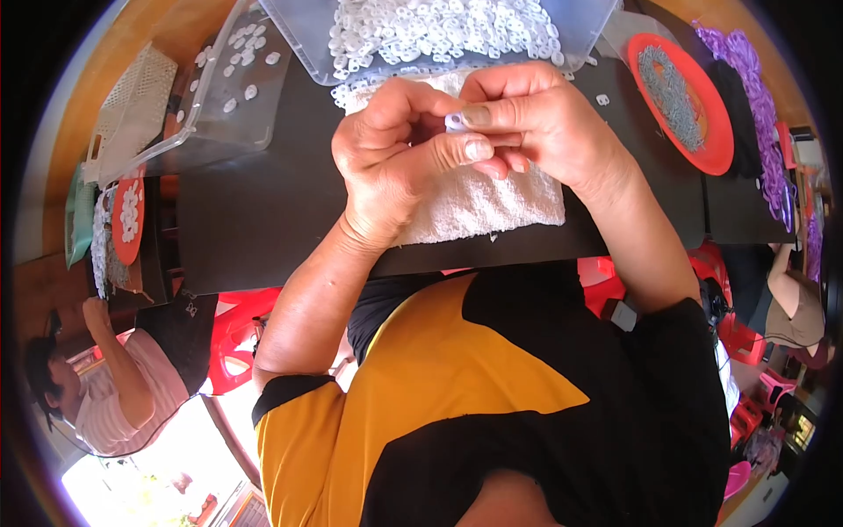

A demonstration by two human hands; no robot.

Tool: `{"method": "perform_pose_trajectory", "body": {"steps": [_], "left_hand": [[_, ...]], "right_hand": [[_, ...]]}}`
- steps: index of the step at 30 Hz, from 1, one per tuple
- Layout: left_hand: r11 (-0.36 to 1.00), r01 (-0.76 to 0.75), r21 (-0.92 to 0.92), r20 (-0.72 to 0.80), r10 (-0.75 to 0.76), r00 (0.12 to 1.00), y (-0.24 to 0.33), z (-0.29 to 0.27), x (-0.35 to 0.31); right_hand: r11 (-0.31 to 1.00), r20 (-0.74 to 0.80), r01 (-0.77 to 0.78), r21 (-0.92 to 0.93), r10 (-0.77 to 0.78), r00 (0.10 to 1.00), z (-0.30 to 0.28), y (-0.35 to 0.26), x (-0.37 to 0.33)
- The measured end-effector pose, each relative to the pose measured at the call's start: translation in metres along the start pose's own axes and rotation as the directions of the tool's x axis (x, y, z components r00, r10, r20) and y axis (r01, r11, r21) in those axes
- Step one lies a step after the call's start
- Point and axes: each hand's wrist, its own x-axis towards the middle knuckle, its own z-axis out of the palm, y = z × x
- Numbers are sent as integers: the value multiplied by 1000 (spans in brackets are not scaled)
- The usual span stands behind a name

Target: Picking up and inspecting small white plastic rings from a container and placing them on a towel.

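Between my fingertips is a small white plastic piece with a dark spot on it. My left hand pinches it with thumb and forefinger, and my right hand grips it from the other side. Both hands meet above a white towel on the dark table. Just beyond them stands a clear plastic bin heaped with similar white pieces. Whatever else my curled fingers may hold is hidden.
At the right lies a red-orange plate of thin grey metal pieces, beside a purple bundle. A second clear bin with scattered white pieces stands at the left. Another person sits at far left; one more at far right.
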Motion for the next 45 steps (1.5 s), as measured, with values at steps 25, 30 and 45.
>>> {"method": "perform_pose_trajectory", "body": {"steps": [25, 30, 45], "left_hand": [[966, 35, 256, -167, 9, 986, -7, -1, 4], [761, 156, 630, -240, 0, 971, -25, -12, 15], [617, -47, 786, 99, -51, 994, -3, -7, 6]], "right_hand": [[966, -110, 182, -183, -204, 973, -9, 4, 7], [828, -229, 132, -545, -299, 926, -14, 15, 17], [845, -386, 274, -460, -468, 795, -15, 5, 13]]}}
